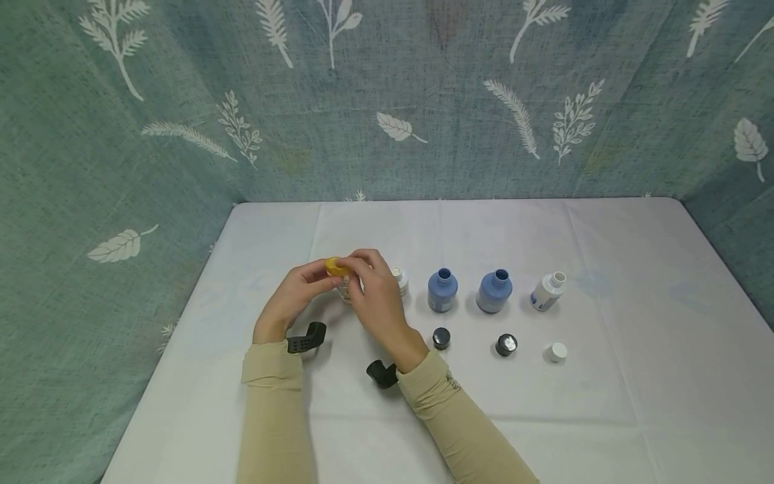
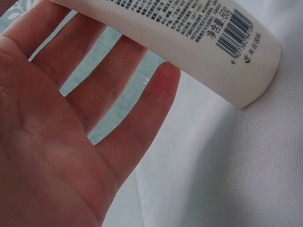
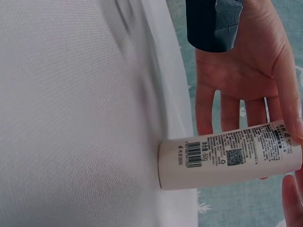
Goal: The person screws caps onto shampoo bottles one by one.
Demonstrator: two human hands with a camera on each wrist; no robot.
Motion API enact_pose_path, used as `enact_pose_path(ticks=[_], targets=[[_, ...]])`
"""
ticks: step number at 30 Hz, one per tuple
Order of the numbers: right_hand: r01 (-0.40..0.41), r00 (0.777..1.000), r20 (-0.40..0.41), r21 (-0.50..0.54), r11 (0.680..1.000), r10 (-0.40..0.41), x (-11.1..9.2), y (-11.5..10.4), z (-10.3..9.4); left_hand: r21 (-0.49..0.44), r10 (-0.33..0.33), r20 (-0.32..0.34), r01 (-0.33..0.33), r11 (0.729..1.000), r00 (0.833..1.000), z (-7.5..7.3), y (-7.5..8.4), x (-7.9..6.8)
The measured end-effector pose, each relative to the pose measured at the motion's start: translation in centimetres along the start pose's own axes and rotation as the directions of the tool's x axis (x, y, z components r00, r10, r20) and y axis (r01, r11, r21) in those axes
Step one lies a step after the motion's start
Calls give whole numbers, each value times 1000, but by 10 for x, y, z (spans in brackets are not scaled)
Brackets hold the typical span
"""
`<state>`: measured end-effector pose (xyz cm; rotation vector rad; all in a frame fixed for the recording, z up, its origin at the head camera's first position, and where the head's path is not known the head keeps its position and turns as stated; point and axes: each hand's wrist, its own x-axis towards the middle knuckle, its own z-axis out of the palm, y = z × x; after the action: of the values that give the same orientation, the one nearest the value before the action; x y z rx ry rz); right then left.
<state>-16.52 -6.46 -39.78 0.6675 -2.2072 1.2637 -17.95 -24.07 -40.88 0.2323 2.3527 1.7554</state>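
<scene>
A white bottle [image 3: 213,163] with a printed label and barcode stands on the cloth, tilted in both wrist views. Its yellow cap [image 1: 336,267] is at the top in the head view. My left hand [image 1: 295,290] holds the bottle near its upper end, thumb on one side and fingers on the other; the palm [image 2: 52,142] fills the left wrist view. From the right, my right hand [image 1: 379,296] pinches the yellow cap between thumb and fingertips. Most of the bottle is hidden behind the hands in the head view.
Right of the hands stand a partly hidden white bottle [image 1: 399,279], two uncapped blue bottles [image 1: 443,292] and another white bottle [image 1: 547,292]. In front lie a black cap [image 1: 441,337], a shiny-topped dark cap [image 1: 506,345] and a white cap [image 1: 556,352]. Patterned green cloth [image 1: 435,134] hangs behind.
</scene>
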Motion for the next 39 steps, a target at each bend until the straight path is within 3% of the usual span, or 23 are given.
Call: enact_pose_path(ticks=[6, 13, 18, 27, 39], targets=[[-6, 1000, 8, 1, 1000, 6, 0, 0, 0, -4, 5, 4, -5, 1000, 1000, 0, 0, 0], [9, 1000, 7, -11, 1000, -9, 0, 1, -1, -7, -32, 12, 32, 999, 999, 3, 19, -6], [12, 1000, -1, -6, 1000, -12, 0, 1, -1, 3, -40, 1, 40, 999, 999, 0, 4, 0], [-9, 1000, 1, 3, 1000, 9, 0, -1, -2, 22, -44, -12, 45, 999, 999, 0, 2, 0], [-26, 1000, 4, 22, 999, 26, 1, -1, -2, 22, -40, 0, 40, 999, 999, 4, 24, -8]])
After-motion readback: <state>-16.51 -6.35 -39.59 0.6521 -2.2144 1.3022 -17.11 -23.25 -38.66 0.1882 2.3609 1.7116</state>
